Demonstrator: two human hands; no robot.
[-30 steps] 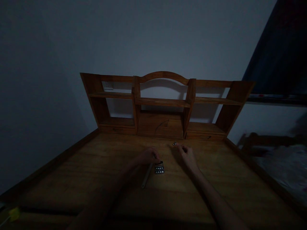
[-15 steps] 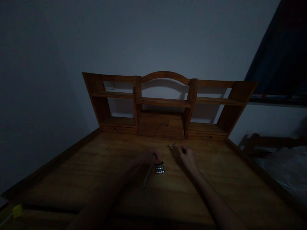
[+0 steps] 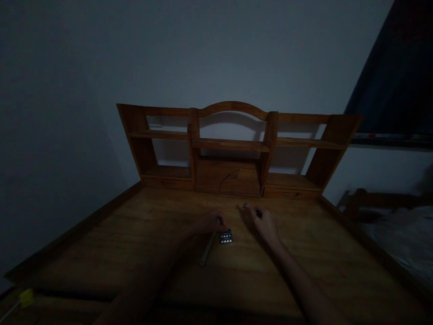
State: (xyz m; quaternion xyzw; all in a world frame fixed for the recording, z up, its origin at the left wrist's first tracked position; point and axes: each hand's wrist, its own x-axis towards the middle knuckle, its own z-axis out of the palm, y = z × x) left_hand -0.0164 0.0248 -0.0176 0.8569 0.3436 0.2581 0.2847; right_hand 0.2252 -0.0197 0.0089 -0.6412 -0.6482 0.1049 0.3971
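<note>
In the dim light, my left hand [image 3: 214, 220] is closed, its fingertips pinching the upper edge of a small dark case [image 3: 226, 237] with two rows of shiny pieces. A narrow, flat strip [image 3: 207, 251] with a hole near its lower end lies on the desk just left of the case, its top end passing under my left hand. To the right, my right hand [image 3: 265, 222] has its fingers curled together. At its fingertips is a small shiny metal piece [image 3: 245, 205], too small and dark to name more exactly.
The wooden desk [image 3: 162, 203] has raised side edges and a shelf unit [image 3: 232, 144] along its back. A yellow thing [image 3: 26, 297] with a pale cord is at the lower left. Beyond the right edge lies pale bedding [image 3: 402, 243]; a dark curtain [image 3: 395, 76] hangs above.
The lower edge of the dark case is slightly higher in view, and its rows of shiny pieces look flatter. Both hands have stayed almost in place.
</note>
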